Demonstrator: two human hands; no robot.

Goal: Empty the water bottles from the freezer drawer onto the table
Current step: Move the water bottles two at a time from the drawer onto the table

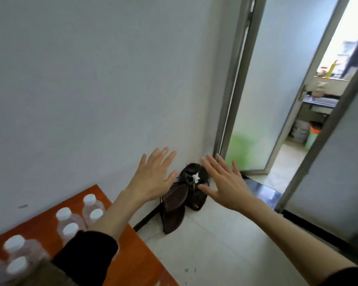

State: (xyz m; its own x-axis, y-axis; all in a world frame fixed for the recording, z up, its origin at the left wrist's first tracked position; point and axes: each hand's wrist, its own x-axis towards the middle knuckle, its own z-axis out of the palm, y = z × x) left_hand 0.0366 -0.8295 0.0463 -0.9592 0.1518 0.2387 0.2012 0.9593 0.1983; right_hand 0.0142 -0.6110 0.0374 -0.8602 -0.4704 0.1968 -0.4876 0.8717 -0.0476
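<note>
Head view: both hands are raised in the air with fingers straight and spread, palms away, holding nothing. Each grip is apart, the left hand [153, 175] and right hand [225, 182] near one another with a gap between the thumbs. Both forearms are bare, and dark sleeves [87, 254] are pushed up near the elbows.

Below and to the left of the left grip, under its forearm, stands the orange-brown worktop [136, 250], smooth and glossy, its far corner meeting the pale wall [91, 79]. On it stand clear plastic water bottles [68, 221] with round white caps, upright and close together in pairs; the nearest ones are blurred at the picture's lower left edge. The worktop's right edge runs bare beside the forearm.

Beyond the gap between the grips, on the pale tiled floor [215, 244] in the wall corner, lies a dark woven basket [174, 205], ribbed and tilted, with something white on top. To the right of the right grip a grey metal-framed door [256, 100] with frosted panels stands open onto a bright room. Open floor lies under the right forearm.
</note>
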